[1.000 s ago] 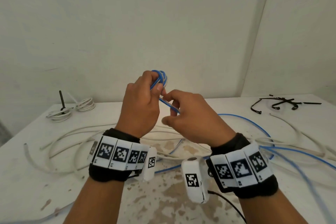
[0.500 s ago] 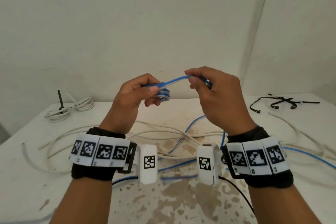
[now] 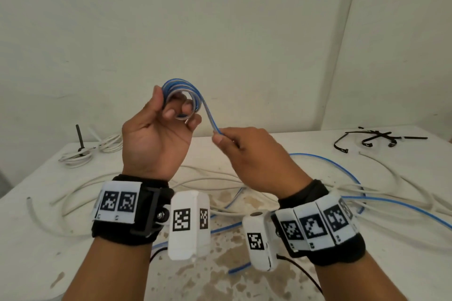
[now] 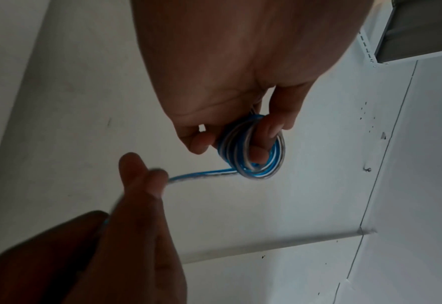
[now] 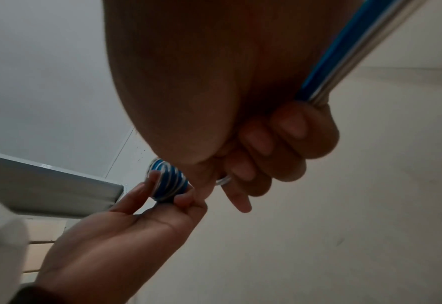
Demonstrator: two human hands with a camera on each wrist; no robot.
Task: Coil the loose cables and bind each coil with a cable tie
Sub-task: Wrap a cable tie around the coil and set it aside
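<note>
left hand point(image 3: 156, 134) grips the blue coil point(image 3: 182, 98); right hand point(image 3: 254, 156) pinches its trailing cable point(image 3: 211, 121) above the worktop point(image 3: 305, 144).

both forearms are raised in front of the body, each w/ a black wrist band carrying white marker tags. the left hand point(image 3: 156, 134) is held higher, palm turned toward the person, its fingers point(image 4: 265, 131) curled through a small blue cable coil point(image 3: 182, 98). the right hand point(image 3: 256, 161) is lower & just beside it, back facing up, thumb & fingers point(image 4: 139, 174) pinching the strand that leaves the coil.
</note>
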